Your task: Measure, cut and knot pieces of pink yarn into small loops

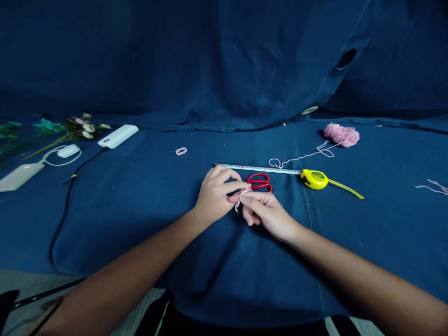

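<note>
A short piece of pale pink yarn runs between my two hands at the middle of the cloth, its loose end hanging down. My left hand grips the yarn at its fingertips, where a strand shows near the fingers. Thumb and fingers of my right hand pinch the same yarn. Just beyond the hands lie scissors with red handles, their blades hidden behind my fingers. A yellow tape measure rests to the right, its blade pulled out leftward past my left fingertips.
A pink yarn skein lies at the back right with a trailing strand. Cut strands lie at far right. Left of centre is a small coiled pink yarn ring. White devices, a black cable and artificial flowers occupy the left.
</note>
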Available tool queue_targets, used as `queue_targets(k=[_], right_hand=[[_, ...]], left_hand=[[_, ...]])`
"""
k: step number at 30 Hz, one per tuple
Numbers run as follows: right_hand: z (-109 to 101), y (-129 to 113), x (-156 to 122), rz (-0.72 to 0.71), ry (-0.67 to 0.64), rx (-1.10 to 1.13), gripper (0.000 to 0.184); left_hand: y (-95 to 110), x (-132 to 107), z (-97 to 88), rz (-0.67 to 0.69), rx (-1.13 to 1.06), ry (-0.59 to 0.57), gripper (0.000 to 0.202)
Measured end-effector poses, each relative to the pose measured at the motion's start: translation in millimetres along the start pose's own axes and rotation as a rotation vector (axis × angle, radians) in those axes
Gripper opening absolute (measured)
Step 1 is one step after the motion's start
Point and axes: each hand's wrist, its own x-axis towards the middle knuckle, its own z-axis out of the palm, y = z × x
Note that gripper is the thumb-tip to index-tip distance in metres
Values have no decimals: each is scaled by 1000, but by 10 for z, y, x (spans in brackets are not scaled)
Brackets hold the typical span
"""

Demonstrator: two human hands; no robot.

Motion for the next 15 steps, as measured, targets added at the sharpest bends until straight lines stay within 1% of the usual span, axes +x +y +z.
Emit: queue_targets(k=[4,8,10,12,13,15], right_hand=[[60,33,-39,-102,137,-246,38],[106,74,-53,-178,290,-557,45],[105,75,-55,-219,316,-715,41],[85,63,-59,-262,303,-831,31],[70,56,-63,-286,295,-867,28],[33,42,-72,-345,305,-898,28]], left_hand=[[58,-21,42,8,-21,-40,12],[106,-38,85,-4,8,-70,14],[111,-39,97,-44,-40,-82,16],[97,-37,102,-121,-136,-93,20],[83,-36,103,-162,-189,-96,22],[45,-36,107,-219,-281,-96,23]])
